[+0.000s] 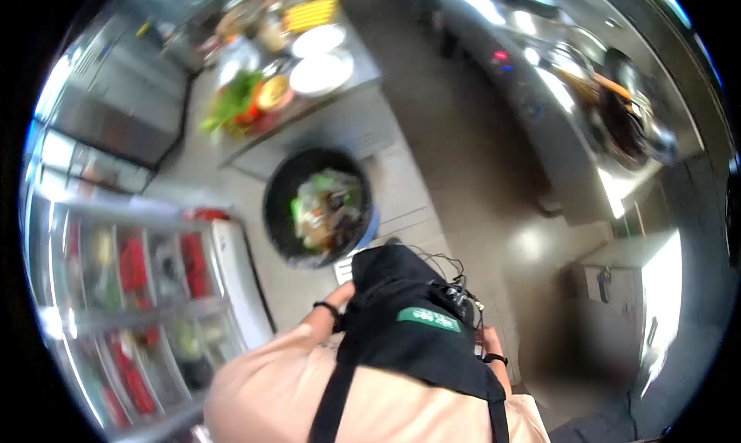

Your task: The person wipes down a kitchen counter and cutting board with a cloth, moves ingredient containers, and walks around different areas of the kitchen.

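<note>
My left hand [340, 295], with a dark band at the wrist, is at the left edge of my black apron [417, 339]; the cloth hides its fingers. On the apron's other side is my right hand [491, 341], also banded at the wrist, beside a small dark reddish and white object [479, 343] and thin black cables [455, 277]. Its fingers are mostly covered, so I cannot tell whether it grips anything. Just ahead of my left hand stands a large black bin [279, 180] with vegetable scraps [328, 215] inside.
Ahead, a steel counter [367, 72] carries white plates [320, 72], a yellow tray [311, 14] and leafy greens [235, 103]. A glass-fronted cooler [147, 312] with red items stands left. Along the right runs a stove [532, 107] with pans; a white cabinet [617, 277] stands nearer.
</note>
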